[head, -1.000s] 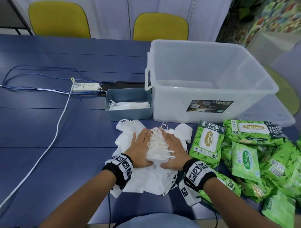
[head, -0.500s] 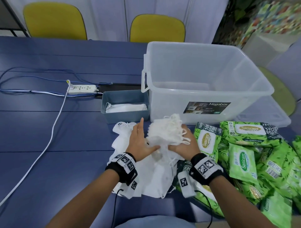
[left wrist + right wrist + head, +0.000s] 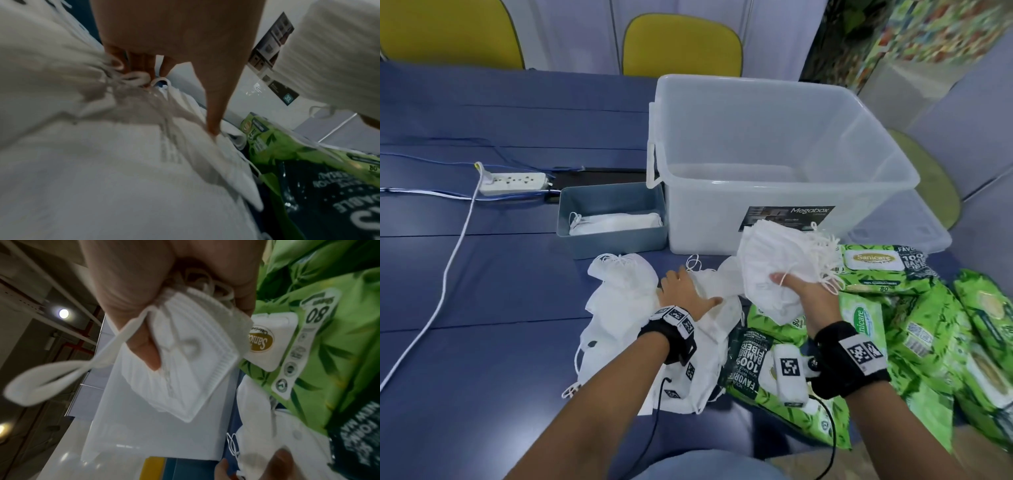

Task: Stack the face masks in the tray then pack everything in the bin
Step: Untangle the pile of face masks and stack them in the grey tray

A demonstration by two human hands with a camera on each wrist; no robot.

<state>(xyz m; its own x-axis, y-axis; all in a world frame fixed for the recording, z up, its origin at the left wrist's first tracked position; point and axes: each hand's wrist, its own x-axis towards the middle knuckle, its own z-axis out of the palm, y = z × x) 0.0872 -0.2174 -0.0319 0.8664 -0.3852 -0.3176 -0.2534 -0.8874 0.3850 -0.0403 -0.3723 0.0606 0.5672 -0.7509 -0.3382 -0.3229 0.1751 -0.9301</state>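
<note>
Right fingers (image 3: 784,279) clamped on mask stack (image 3: 774,260), left fingers (image 3: 674,277) flat, blue table (image 3: 482,291), yellow chairs (image 3: 681,44) behind

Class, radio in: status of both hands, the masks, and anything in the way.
Right hand grips a mask bundle above the wipes packs. Left hand flat on loose masks. Tray part filled, path open.

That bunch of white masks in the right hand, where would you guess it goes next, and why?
Probably leftward and down into the grey tray. The right hand grips a gathered bunch of masks above the wipe packs, the tray already holds a few flat masks, and the big bin looks empty. The left hand rests on the loose pile.
</note>
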